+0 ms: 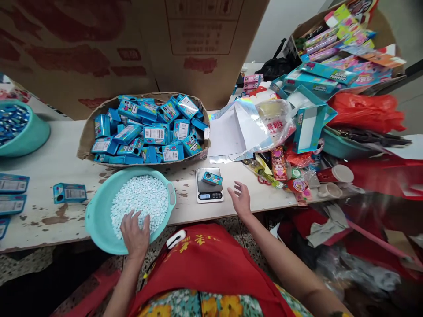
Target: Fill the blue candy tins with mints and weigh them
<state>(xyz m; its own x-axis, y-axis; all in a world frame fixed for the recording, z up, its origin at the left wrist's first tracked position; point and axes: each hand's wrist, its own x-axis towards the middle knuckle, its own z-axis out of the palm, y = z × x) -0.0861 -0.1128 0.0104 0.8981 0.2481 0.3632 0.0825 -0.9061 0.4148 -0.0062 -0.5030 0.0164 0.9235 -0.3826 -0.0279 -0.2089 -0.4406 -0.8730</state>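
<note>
A small blue box [212, 178] lies on its side on the weighing plate of a digital scale [210, 196], near the front edge of the worn white table [187, 200]. Just right of the scale, the right hand [240, 199] hangs with its fingers apart, holding nothing. The left hand [135, 235] is over the near side of a turquoise basin [99, 229], fingers spread above the pale pellets [140, 198]; whether the fingertips touch them I cannot tell. The two hands are well apart. Behind the basin, a cut-down carton [85, 141] is heaped with blue boxes [155, 134]. Another blue carton [70, 193] lies left of the basin. Farther left stands a second basin [38, 136], and a large cardboard box [205, 26] rises behind everything. On the right, clutter includes a paper cup [342, 173] lying on its side.
</note>
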